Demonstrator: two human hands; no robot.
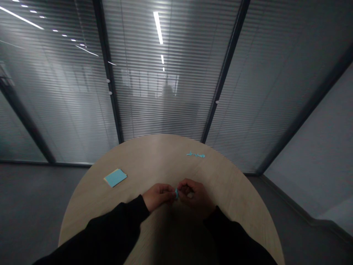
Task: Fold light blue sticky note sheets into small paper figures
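Over the near middle of the round table, my left hand [159, 196] and my right hand [196, 197] meet fingertip to fingertip. Pinched between them is a small light-blue piece of paper [176, 193], mostly covered by the fingers. The left thumb and forefinger close on its left side, the right fingertips on its right side. Farther off, toward the table's back right, lie several torn light-blue scraps [195, 155] in a loose row. A pad of light-blue paper sheets [116, 178] with a yellowish layer beneath rests to the left of my left hand.
The wooden table [157, 154] has a rounded far edge close to a glass partition with blinds [162, 117]. A pale wall [317, 165] stands on the right, and grey floor [33, 206] shows on the left.
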